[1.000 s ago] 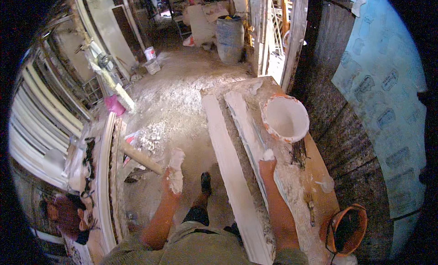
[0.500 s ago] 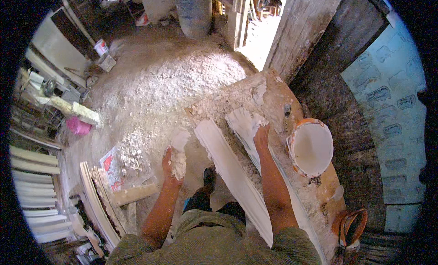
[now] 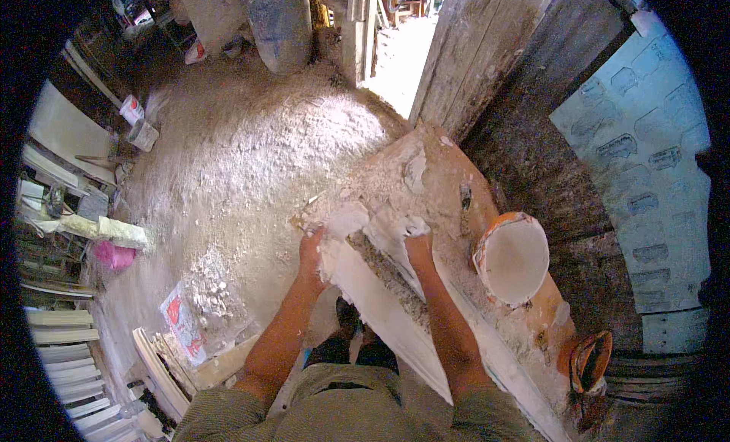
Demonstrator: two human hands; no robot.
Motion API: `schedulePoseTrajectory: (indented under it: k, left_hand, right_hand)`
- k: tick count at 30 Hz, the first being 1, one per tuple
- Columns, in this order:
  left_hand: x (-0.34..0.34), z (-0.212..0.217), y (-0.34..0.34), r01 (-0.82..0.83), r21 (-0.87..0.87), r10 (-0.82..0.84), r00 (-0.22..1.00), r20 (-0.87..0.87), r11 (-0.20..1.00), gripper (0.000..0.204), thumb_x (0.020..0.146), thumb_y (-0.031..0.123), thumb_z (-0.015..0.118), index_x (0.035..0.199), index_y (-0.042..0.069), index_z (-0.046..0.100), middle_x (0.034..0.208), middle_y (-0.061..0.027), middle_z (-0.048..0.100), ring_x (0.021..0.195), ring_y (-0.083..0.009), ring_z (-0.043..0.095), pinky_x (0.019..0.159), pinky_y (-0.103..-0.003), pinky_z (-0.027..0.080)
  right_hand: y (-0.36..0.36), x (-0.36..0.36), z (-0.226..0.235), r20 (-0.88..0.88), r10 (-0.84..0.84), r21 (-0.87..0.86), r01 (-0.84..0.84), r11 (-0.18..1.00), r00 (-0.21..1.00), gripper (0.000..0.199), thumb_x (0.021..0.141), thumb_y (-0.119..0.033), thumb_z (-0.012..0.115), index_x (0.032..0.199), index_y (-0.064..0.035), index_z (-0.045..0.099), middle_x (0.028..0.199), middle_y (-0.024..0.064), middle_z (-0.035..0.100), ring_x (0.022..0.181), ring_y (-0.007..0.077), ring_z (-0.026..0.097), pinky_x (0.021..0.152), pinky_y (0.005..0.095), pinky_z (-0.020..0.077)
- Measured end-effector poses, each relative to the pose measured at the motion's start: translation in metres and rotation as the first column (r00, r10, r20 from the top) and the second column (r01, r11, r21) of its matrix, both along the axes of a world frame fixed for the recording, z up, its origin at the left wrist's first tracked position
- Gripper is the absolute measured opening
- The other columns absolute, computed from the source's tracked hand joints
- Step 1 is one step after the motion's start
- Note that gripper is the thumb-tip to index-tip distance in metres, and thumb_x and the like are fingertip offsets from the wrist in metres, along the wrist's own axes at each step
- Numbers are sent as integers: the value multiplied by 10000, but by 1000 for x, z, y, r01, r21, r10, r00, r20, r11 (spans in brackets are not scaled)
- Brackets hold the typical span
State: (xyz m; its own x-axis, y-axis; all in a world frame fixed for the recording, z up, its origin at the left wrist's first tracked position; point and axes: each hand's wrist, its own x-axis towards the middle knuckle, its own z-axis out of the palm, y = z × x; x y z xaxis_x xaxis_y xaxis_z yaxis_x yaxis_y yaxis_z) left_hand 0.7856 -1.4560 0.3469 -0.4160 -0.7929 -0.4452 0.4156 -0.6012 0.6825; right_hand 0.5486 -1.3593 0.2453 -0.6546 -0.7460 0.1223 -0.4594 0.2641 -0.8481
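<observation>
Moulding: a long white plaster strip (image 3: 395, 313) runs from frame centre to the lower right, lying on the dusty workbench (image 3: 449, 176); its lower end is cut off.
Left hand: the left hand (image 3: 310, 248) rests on the strip's upper end, fingers on a white plaster lump (image 3: 346, 217); how tightly they close is hard to tell.
Right hand: the right hand (image 3: 417, 244) lies just beside it, fingertips buried in plaster; grip unclear.
Bucket: an orange-rimmed bucket (image 3: 511, 258) at right centre holds white plaster.
Floor: plaster dust heap (image 3: 251, 145), upper left.

Left hand (image 3: 310, 248), right hand (image 3: 417, 244) press wet plaster (image 3: 346, 217) onto white moulding (image 3: 380, 305).
</observation>
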Motion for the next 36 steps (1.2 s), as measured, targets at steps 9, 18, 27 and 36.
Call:
schedulePoseTrajectory:
  k: [9, 18, 27, 36]
  left_hand:
    - [-87, 4, 8, 214, 93, -223, 968, 111, 972, 405, 855, 277, 588, 1190, 64, 503, 1004, -71, 619, 834, -219, 617, 748, -343, 512]
    - [-131, 9, 31, 429, 62, -386, 860, -335, 901, 349, 889, 361, 542, 1057, 56, 553, 985, -74, 609, 880, -199, 592, 796, -326, 474]
    - [-196, 19, 55, 410, -479, -265, 901, 342, 776, 247, 893, 229, 556, 1042, 36, 527, 850, -49, 558, 804, -128, 484, 726, -312, 423]
    - [-239, 26, -8, 198, -311, -78, 930, 359, 930, 646, 914, 404, 490, 1384, -8, 325, 1365, -186, 416, 1245, -279, 405, 1018, -361, 322]
  right_hand:
    - [13, -10, 40, 369, -14, -157, 77, 985, 929, 266, 869, -191, 552, 1070, -19, 583, 940, 90, 629, 902, 208, 577, 783, 353, 459]
    - [33, 2, 116, -270, 182, 414, -57, 909, 945, 262, 821, -154, 570, 1036, -8, 606, 982, 169, 639, 904, 255, 619, 773, 379, 472]
    - [40, -17, 118, 81, -29, 173, 15, 985, 996, 332, 808, -55, 496, 1125, 21, 559, 1099, 212, 611, 1047, 348, 569, 885, 405, 432]
    - [24, -23, 26, -188, 41, 190, -5, 982, 981, 213, 848, -169, 507, 929, 1, 609, 975, 208, 621, 906, 371, 582, 825, 472, 450]
